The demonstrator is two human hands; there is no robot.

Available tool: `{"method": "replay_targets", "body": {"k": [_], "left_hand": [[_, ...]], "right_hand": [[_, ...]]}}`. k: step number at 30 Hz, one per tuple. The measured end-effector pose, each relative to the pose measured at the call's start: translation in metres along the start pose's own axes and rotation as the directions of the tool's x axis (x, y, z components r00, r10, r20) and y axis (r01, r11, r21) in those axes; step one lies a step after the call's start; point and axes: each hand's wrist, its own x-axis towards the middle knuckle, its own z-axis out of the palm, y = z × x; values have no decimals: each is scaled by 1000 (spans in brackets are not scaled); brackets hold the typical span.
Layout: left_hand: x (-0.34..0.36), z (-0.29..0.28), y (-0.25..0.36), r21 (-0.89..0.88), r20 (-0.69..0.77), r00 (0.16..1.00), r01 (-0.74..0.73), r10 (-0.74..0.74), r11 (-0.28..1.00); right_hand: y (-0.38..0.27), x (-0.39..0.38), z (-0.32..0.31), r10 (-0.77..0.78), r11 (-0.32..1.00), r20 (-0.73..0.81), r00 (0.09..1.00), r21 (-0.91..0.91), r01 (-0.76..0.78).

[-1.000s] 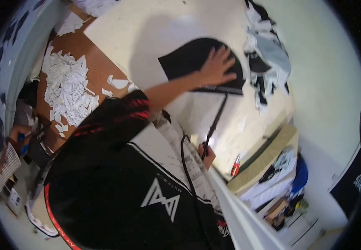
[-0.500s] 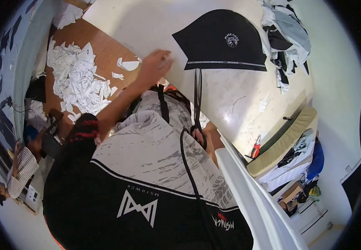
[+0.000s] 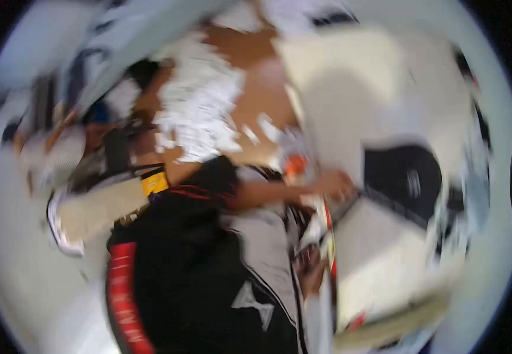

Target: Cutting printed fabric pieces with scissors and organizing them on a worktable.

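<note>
The view is smeared by motion. My left hand [image 3: 334,184] is at the table edge, close to the near corner of a black curved fabric piece [image 3: 400,177]; its fingers are too blurred to read. Nearer me, my right hand [image 3: 312,271] is closed around the handles of dark scissors [image 3: 347,207], whose blades point toward the fabric. The fabric lies flat on the pale table [image 3: 380,253], with a light round print and a thin stripe along its straight edge.
White scraps [image 3: 200,106] are heaped on a brown board [image 3: 262,76] at left. Crumpled cloth [image 3: 474,189] lies along the right. A red-handled tool [image 3: 356,321] rests near a padded beige board [image 3: 397,324]. Another person in a striped top [image 3: 55,150] is at far left.
My view has swung, so the table and fabric appear turned and shifted. My left hand has come across to the right, nearer the fabric and the scissor tips.
</note>
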Motion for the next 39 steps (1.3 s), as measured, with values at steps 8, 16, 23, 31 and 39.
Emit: {"method": "replay_targets", "body": {"k": [8, 16, 23, 31, 39], "left_hand": [[43, -17, 137, -536, 231, 723, 653, -651, 534], [-18, -59, 143, -672, 162, 748, 562, -643, 483], [-181, -133, 103, -765, -55, 538, 519, -841, 382], [-355, -218, 49, -552, -251, 489, 637, -836, 538], [-576, -341, -55, -59, -315, 452, 868, -835, 492]], "right_hand": [[-68, 40, 213, 63, 845, 448, 892, -500, 191], [-67, 28, 238, 61, 589, 510, 858, -712, 382], [-18, 12, 249, 88, 384, 547, 832, -789, 479], [25, -5, 302, 56, 83, 575, 816, -817, 570], [113, -14, 444, 25, -252, 584, 812, -782, 570]]}}
